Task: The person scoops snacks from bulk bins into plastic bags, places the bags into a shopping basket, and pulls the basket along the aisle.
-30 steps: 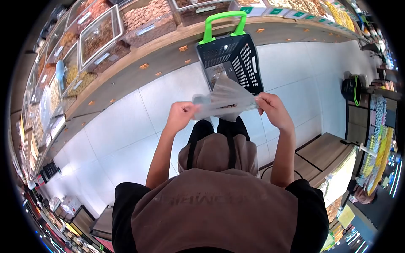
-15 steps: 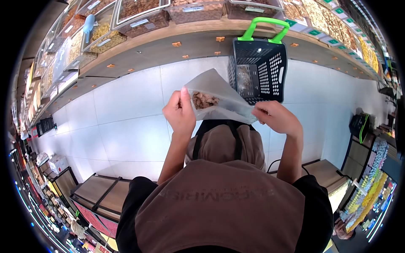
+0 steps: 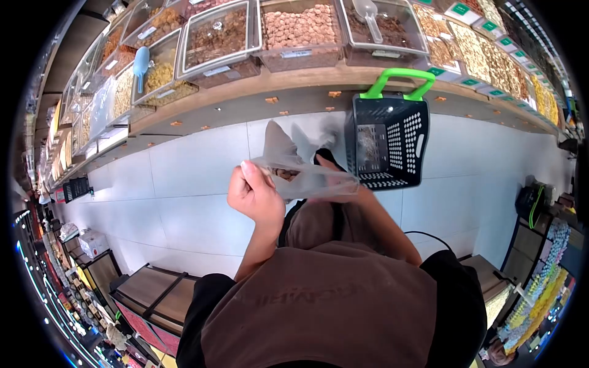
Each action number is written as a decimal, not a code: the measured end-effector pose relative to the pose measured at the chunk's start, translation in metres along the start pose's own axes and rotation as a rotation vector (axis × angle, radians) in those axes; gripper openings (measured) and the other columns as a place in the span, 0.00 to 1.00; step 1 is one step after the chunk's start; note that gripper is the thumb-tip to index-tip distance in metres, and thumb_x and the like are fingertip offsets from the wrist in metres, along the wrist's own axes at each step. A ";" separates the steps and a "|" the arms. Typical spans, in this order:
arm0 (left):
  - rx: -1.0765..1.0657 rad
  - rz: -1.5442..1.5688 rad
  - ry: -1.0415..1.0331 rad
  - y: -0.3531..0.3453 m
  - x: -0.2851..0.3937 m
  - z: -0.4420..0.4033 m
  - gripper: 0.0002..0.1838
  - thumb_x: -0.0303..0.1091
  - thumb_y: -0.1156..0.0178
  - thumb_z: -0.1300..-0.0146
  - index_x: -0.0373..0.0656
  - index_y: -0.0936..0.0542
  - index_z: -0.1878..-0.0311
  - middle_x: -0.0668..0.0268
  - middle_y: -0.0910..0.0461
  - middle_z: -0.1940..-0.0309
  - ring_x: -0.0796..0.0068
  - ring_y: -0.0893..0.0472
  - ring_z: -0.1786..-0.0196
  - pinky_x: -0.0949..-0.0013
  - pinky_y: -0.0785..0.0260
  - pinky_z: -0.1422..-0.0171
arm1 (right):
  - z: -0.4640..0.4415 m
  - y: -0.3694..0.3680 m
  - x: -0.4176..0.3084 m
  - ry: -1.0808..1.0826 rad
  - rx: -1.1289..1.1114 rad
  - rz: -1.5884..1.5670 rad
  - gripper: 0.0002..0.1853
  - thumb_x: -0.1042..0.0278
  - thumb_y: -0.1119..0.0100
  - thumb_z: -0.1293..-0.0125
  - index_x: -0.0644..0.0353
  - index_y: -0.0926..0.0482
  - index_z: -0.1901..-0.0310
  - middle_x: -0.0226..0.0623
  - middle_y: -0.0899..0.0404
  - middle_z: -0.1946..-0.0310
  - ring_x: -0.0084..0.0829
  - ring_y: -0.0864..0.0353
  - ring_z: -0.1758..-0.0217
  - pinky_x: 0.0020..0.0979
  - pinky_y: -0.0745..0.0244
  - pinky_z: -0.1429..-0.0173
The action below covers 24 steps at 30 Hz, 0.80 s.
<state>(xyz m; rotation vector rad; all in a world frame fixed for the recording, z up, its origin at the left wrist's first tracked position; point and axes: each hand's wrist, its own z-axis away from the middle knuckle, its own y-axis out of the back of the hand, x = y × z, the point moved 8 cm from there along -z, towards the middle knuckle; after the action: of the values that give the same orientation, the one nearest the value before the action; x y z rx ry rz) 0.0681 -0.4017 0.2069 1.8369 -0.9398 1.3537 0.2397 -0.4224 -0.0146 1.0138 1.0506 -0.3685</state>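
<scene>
A translucent plastic bag with brown chunky pieces at its bottom is held up in front of my body. My left hand is closed, thumb and fingers pinching the bag's left edge. On the other side, my right hand is behind the bag's right part, seen hazily through the plastic. Its fingers are mostly hidden and blurred, so their grip does not show clearly. Just beyond the right hand, a black-and-green shopping basket stands on the floor.
A wooden shelf runs across the front, carrying clear bins of dried foods, including a bin of pinkish-brown nuts. A blue scoop and a clear scoop rest on bins. Low display units are behind me.
My right hand has moved left and down, from the bag's right corner to behind it. The bag has narrowed and its bottom hangs lower. The view has shifted, showing more of the bins.
</scene>
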 end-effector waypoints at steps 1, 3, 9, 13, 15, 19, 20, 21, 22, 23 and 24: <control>0.015 -0.029 0.005 -0.005 0.003 -0.008 0.23 0.31 0.49 0.23 0.40 0.33 0.80 0.70 0.31 0.86 0.84 0.34 0.82 0.75 0.44 0.77 | -0.021 -0.007 -0.017 0.229 0.097 0.095 0.53 0.40 0.27 0.45 0.71 0.39 0.29 0.57 0.30 0.34 0.51 0.27 0.33 0.44 0.33 0.28; 0.010 -0.070 -0.055 -0.020 0.007 -0.009 0.23 0.32 0.50 0.23 0.41 0.34 0.79 0.70 0.31 0.87 0.85 0.36 0.83 0.75 0.46 0.78 | -0.060 -0.001 -0.048 0.430 0.189 0.148 0.49 0.41 0.28 0.44 0.69 0.37 0.31 0.55 0.29 0.37 0.50 0.26 0.35 0.44 0.33 0.29; -0.262 -0.010 -0.354 -0.087 0.043 -0.037 0.19 0.26 0.49 0.29 0.40 0.31 0.81 0.69 0.29 0.89 0.82 0.35 0.87 0.75 0.44 0.80 | -0.181 0.067 -0.071 0.476 0.079 0.063 0.38 0.44 0.32 0.40 0.64 0.31 0.37 0.51 0.26 0.43 0.47 0.25 0.39 0.44 0.33 0.31; -0.336 0.119 -0.556 -0.128 0.065 -0.078 0.12 0.22 0.45 0.37 0.36 0.28 0.79 0.65 0.30 0.87 0.73 0.32 0.86 0.71 0.40 0.80 | -0.216 0.112 -0.069 0.468 0.044 0.062 0.31 0.45 0.35 0.37 0.60 0.27 0.40 0.49 0.23 0.47 0.45 0.24 0.41 0.44 0.33 0.33; -0.455 0.243 -0.564 -0.134 0.058 -0.088 0.05 0.20 0.39 0.41 0.33 0.25 0.63 0.62 0.28 0.80 0.73 0.33 0.86 0.70 0.41 0.82 | -0.216 0.130 -0.069 0.454 0.061 0.056 0.28 0.46 0.36 0.35 0.59 0.24 0.42 0.48 0.22 0.49 0.44 0.23 0.43 0.44 0.32 0.34; -0.139 0.588 -0.147 -0.140 0.019 -0.150 0.17 0.30 0.43 0.30 0.34 0.32 0.42 0.61 0.26 0.68 0.79 0.35 0.83 0.75 0.39 0.78 | -0.197 0.161 -0.045 0.281 0.157 0.036 0.22 0.48 0.39 0.33 0.55 0.20 0.46 0.45 0.20 0.54 0.42 0.23 0.45 0.44 0.32 0.36; -0.195 0.545 -0.099 -0.140 0.004 -0.172 0.20 0.33 0.45 0.27 0.35 0.35 0.38 0.61 0.26 0.64 0.80 0.35 0.81 0.77 0.39 0.76 | -0.190 0.166 -0.030 0.173 0.181 -0.068 0.21 0.49 0.39 0.32 0.54 0.19 0.47 0.44 0.20 0.55 0.42 0.22 0.46 0.44 0.32 0.36; -0.292 0.429 0.000 -0.146 -0.013 -0.190 0.18 0.35 0.46 0.26 0.36 0.33 0.39 0.62 0.26 0.63 0.79 0.31 0.75 0.76 0.35 0.70 | -0.181 0.166 -0.001 -0.001 0.249 -0.422 0.19 0.49 0.41 0.30 0.54 0.19 0.47 0.43 0.19 0.55 0.40 0.22 0.47 0.43 0.31 0.38; -0.392 0.310 0.101 -0.152 -0.033 -0.204 0.18 0.38 0.48 0.24 0.36 0.30 0.40 0.63 0.25 0.62 0.78 0.27 0.69 0.76 0.31 0.63 | -0.174 0.167 0.008 -0.099 0.278 -0.599 0.18 0.50 0.41 0.29 0.53 0.19 0.47 0.42 0.19 0.55 0.39 0.22 0.47 0.42 0.30 0.39; -0.570 0.152 0.137 -0.165 -0.061 -0.214 0.18 0.40 0.48 0.24 0.36 0.29 0.40 0.63 0.25 0.59 0.77 0.25 0.62 0.75 0.31 0.56 | -0.166 0.168 0.016 -0.193 0.327 -0.779 0.17 0.50 0.42 0.28 0.53 0.19 0.47 0.41 0.19 0.55 0.39 0.21 0.48 0.41 0.29 0.40; -0.748 -0.007 0.168 -0.178 -0.091 -0.219 0.19 0.42 0.47 0.23 0.37 0.27 0.40 0.63 0.24 0.56 0.76 0.24 0.55 0.73 0.30 0.48 | -0.163 0.186 0.002 -0.250 0.335 -0.557 0.17 0.52 0.43 0.26 0.56 0.19 0.47 0.40 0.19 0.54 0.36 0.21 0.48 0.38 0.27 0.41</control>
<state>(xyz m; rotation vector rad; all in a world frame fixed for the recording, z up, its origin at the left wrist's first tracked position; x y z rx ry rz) 0.0924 -0.1106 0.1568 1.1385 -1.1449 0.9417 0.2796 -0.1896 0.0591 0.9224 1.0503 -1.1282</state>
